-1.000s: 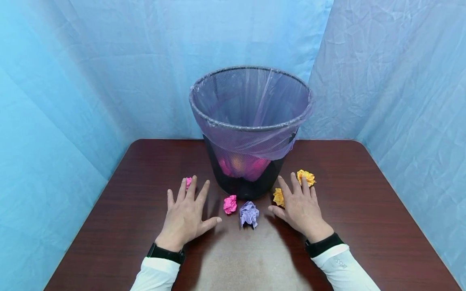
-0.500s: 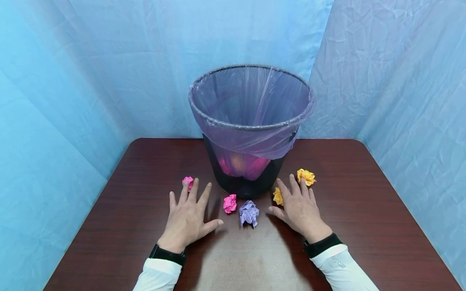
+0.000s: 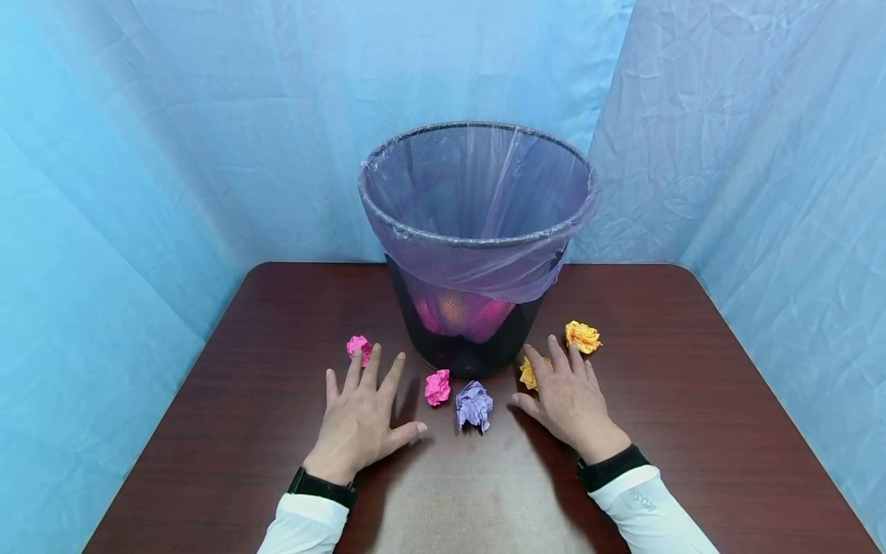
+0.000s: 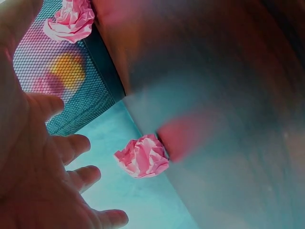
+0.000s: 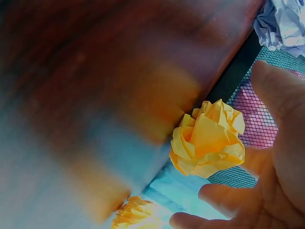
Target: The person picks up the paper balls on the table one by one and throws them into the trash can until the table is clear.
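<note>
My left hand (image 3: pixel 356 423) hovers over the table with its fingers spread, holding nothing. Just beyond its fingertips lies a crumpled pink paper ball (image 3: pixel 358 348); a second pink paper ball (image 3: pixel 438 387) sits to the right of the thumb. Beside that one is a crumpled purple paper ball (image 3: pixel 474 406). My right hand (image 3: pixel 573 404), fingers also spread, is over the table near two yellow paper balls. The nearer yellow ball (image 5: pixel 208 139) is partly hidden behind its fingers in the head view; the farther yellow ball (image 3: pixel 583 337) lies past the fingertips.
A black mesh wastebasket (image 3: pixel 460 358) lined with a translucent purple bag (image 3: pixel 477 269) stands behind the paper balls at the table's middle. Pink and yellow paper shows through its mesh. Blue cloth (image 3: pixel 208 138) hangs around the dark wooden table (image 3: pixel 692 431).
My left hand has drawn back slightly towards me and to the right, uncovering more of the far pink paper ball. The right fingertips have drawn back a little too. No paper ball has visibly moved.
</note>
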A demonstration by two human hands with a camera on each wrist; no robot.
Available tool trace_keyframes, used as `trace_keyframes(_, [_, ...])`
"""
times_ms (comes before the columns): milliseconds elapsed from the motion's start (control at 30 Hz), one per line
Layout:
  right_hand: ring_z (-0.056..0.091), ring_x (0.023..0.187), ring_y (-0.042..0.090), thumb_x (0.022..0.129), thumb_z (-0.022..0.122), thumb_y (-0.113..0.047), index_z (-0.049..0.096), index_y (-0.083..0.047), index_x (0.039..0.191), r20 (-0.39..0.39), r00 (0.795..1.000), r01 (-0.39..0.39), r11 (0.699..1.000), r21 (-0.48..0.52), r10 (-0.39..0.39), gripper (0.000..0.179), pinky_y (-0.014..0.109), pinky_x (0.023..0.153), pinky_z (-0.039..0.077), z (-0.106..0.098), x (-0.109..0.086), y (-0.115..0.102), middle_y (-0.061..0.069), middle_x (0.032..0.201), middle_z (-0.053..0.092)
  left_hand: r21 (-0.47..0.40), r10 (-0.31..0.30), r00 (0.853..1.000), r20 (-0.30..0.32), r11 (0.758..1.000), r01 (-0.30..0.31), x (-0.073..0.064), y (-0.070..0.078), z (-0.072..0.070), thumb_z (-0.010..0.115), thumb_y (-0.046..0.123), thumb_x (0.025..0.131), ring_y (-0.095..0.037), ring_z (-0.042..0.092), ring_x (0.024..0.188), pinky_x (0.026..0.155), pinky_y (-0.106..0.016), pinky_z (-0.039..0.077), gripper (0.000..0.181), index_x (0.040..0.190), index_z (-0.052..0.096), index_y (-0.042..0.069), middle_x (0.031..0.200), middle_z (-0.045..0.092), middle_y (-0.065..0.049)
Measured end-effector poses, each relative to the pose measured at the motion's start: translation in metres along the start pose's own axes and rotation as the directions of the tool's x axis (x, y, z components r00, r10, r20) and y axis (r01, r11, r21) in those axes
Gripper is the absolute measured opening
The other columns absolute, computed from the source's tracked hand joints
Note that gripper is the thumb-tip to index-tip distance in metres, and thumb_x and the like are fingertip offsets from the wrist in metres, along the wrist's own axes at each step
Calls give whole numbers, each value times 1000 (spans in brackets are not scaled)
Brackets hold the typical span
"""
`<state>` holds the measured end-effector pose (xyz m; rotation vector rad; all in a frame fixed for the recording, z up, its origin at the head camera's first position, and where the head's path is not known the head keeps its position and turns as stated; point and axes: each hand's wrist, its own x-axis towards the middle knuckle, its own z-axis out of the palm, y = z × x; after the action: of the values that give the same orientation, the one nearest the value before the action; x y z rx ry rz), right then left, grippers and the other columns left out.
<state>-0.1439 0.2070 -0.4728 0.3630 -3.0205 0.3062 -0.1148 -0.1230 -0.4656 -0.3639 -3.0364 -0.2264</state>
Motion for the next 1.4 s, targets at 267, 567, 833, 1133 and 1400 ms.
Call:
trace_keyframes(267, [31, 147, 61, 95, 74, -46, 49, -11, 155, 51, 999, -3, 1000, -3, 4, 73, 75, 112, 33, 0, 1, -1, 31, 162, 35, 0, -2, 1000, 9, 1000, 2, -1, 1, 1, 67, 83, 79, -48, 21, 157, 115, -81, 17, 110, 165, 33, 24, 170, 27, -20])
trace_keyframes(567, [45, 139, 57, 97, 74, -41, 54, -7, 150, 45, 999, 27, 999, -34, -25, 66, 67, 113, 39, 0, 1, 0, 32, 157, 43, -1, -12, 999, 30, 1000, 12, -1, 1, 2, 67, 83, 79, -48, 20, 157, 115, -81, 16, 110, 165, 33, 24, 171, 26, -20])
trace_keyframes(833, [54, 130, 55, 98, 73, -33, 56, -6, 148, 113, 993, -17, 1000, -18, 19, 60, 66, 103, 48, -1, 2, -2, 30, 157, 44, 10, -17, 999, 37, 1000, 17, -2, 2, 4, 65, 85, 78, -49, 20, 157, 116, -81, 16, 112, 165, 33, 24, 171, 26, -21])
trace_keyframes(1133, [54, 130, 52, 98, 71, -21, 58, -7, 147, 131, 991, -33, 999, -6, 34, 53, 65, 97, 52, -3, 1, -2, 28, 157, 45, 10, -26, 999, 48, 1000, 25, -2, 2, 3, 66, 85, 78, -49, 20, 157, 116, -81, 16, 111, 165, 33, 24, 171, 26, -21])
trace_keyframes(1400, [60, 124, 50, 95, 73, -15, 63, -5, 141, 81, 997, 5, 1000, -2, -5, 48, 64, 94, 54, -3, 2, 0, 31, 146, 54, 8, -22, 999, 47, 1000, 22, -2, 2, 2, 66, 85, 78, -49, 21, 157, 116, -81, 16, 111, 165, 34, 23, 170, 27, -21])
